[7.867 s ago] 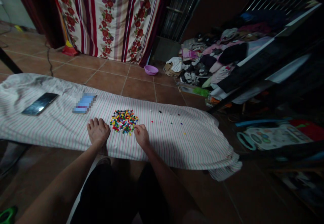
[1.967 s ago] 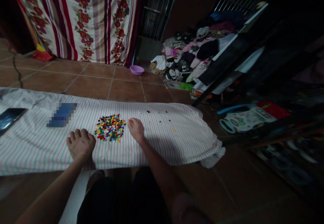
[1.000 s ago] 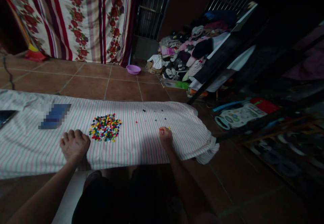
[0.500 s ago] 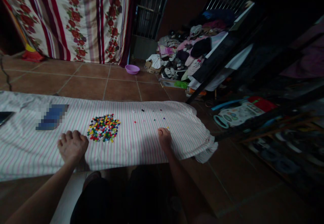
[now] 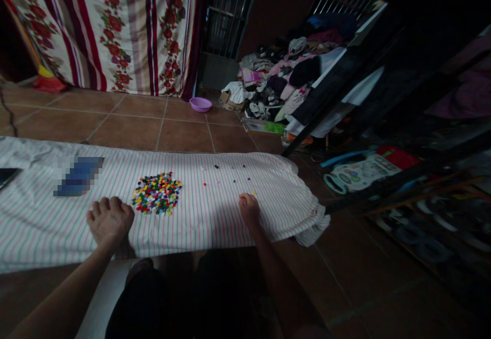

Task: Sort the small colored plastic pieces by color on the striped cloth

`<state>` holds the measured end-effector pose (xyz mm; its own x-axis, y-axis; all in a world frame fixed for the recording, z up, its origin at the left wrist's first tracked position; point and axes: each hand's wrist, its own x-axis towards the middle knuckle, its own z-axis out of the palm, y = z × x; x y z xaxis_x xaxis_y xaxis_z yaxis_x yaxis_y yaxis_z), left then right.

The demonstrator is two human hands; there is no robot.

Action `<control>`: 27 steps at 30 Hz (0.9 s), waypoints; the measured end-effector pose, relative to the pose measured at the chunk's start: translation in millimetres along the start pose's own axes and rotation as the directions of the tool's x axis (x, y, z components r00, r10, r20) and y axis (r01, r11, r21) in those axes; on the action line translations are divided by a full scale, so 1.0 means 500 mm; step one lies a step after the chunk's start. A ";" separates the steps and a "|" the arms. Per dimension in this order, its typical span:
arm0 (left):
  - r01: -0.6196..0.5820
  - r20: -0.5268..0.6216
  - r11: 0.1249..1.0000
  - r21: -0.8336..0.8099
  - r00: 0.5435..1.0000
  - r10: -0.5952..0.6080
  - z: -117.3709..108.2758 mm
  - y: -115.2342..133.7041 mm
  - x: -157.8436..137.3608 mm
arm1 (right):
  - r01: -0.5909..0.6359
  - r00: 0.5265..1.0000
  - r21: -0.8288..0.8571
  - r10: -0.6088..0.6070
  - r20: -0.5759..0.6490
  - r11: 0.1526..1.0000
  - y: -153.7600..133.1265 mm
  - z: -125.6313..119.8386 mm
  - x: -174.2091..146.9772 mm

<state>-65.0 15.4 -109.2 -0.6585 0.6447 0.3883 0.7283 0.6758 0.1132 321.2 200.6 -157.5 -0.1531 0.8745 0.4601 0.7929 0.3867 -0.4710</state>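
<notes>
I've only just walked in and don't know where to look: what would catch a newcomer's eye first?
Probably the bright pile of pieces on the striped cloth, between the left hand and right hand. Next, the flowered curtain hanging at upper left, and the purple basin on the floor near its right foot.

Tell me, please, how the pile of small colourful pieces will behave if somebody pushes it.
The pile would probably spread, since its pieces look loose. Each piece is likely light, looking far smaller than the left hand.
</notes>
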 end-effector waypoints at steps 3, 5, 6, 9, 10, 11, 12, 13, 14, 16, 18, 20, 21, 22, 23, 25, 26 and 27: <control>0.005 0.008 1.000 -0.026 1.000 -0.005 -0.001 0.001 0.001 | 0.004 1.000 -0.012 -0.004 0.020 1.000 -0.001 -0.003 -0.003; 0.005 0.003 1.000 -0.030 1.000 -0.005 -0.002 0.002 0.001 | 0.003 1.000 -0.023 -0.002 0.024 1.000 -0.002 -0.006 -0.006; 0.005 0.001 1.000 -0.027 1.000 -0.005 -0.003 0.002 0.001 | 0.004 1.000 -0.024 -0.003 0.027 1.000 -0.003 -0.007 -0.007; 0.002 -0.003 1.000 -0.013 1.000 -0.002 -0.001 0.002 0.000 | 0.004 1.000 -0.026 -0.003 0.031 1.000 -0.005 -0.010 -0.013; 0.002 -0.004 1.000 -0.012 1.000 -0.002 -0.001 0.002 0.000 | -0.003 1.000 -0.031 0.004 0.027 1.000 -0.005 -0.011 -0.015; 0.002 -0.005 1.000 -0.011 1.000 -0.002 0.000 0.001 -0.001 | -0.010 1.000 -0.038 0.011 0.021 0.999 -0.006 -0.011 -0.017; 0.002 -0.006 1.000 -0.014 1.000 -0.002 0.000 0.002 -0.001 | -0.017 1.000 -0.044 0.018 0.016 0.999 -0.006 -0.011 -0.020; 0.002 -0.007 1.000 -0.021 1.000 -0.002 -0.001 0.002 -0.002 | -0.021 1.000 -0.049 0.022 0.012 0.999 -0.007 -0.011 -0.022; 0.004 -0.008 1.000 -0.030 1.000 -0.004 -0.002 0.003 -0.002 | -0.023 1.000 -0.054 0.024 0.009 0.998 -0.008 -0.010 -0.023; 0.009 -0.011 0.999 -0.047 1.000 -0.010 -0.005 0.004 -0.002 | -0.028 1.000 -0.063 0.028 0.006 0.998 -0.011 -0.009 -0.026; 0.015 -0.008 0.998 -0.061 1.000 -0.015 -0.007 0.005 -0.002 | -0.035 0.999 -0.073 0.035 -0.001 0.997 -0.013 -0.009 -0.029; 0.019 0.000 0.997 -0.069 1.000 -0.019 -0.009 0.006 -0.002 | -0.035 0.999 -0.069 0.035 -0.002 0.997 -0.014 -0.009 -0.030; 0.018 0.003 0.997 -0.074 1.000 -0.018 -0.010 0.006 -0.003 | -0.030 1.000 -0.060 0.030 0.000 0.998 -0.013 -0.010 -0.030; 0.019 0.004 0.997 -0.080 1.000 -0.018 -0.011 0.007 -0.003 | -0.024 1.000 -0.045 0.025 0.005 0.999 -0.012 -0.010 -0.030; 0.020 0.002 0.996 -0.085 1.000 -0.020 -0.012 0.007 -0.003 | -0.020 1.000 -0.026 0.020 0.008 0.999 -0.010 -0.011 -0.030; 0.024 -0.007 0.995 -0.092 1.000 -0.025 -0.012 0.008 -0.004 | -0.013 1.000 0.024 0.013 0.001 1.000 -0.004 -0.013 -0.028; 0.024 -0.012 0.995 -0.093 1.000 -0.025 -0.012 0.009 -0.004 | -0.011 1.000 0.050 0.011 -0.010 0.999 0.000 -0.014 -0.026; 0.022 -0.018 0.996 -0.091 1.000 -0.024 -0.012 0.009 -0.005 | -0.010 1.000 0.074 0.012 -0.028 0.997 0.004 -0.015 -0.023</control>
<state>-59.2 14.7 -104.2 -0.6723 0.6220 0.4015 0.7277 0.6548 0.2042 329.2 189.1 -158.0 -0.1271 0.8707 0.4751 0.7485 0.3985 -0.5300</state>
